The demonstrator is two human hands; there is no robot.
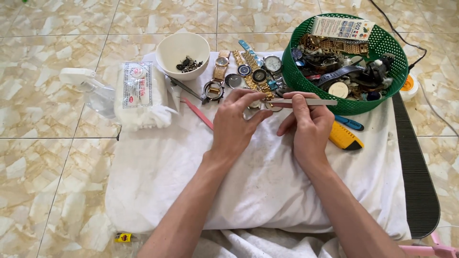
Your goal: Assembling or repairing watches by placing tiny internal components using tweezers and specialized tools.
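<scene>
My left hand grips a small round watch case against the white cloth, fingers curled around it. My right hand holds silver tweezers horizontally, their tip pointing left at the watch case. Just beyond my hands lies a row of gold and silver wristwatches and loose watch parts. The watch case is mostly hidden by my fingers.
A green plastic basket full of watches and straps sits at the upper right. A white bowl with small dark parts, a cotton packet, a spray bottle, pink tweezers and a yellow cutter lie around.
</scene>
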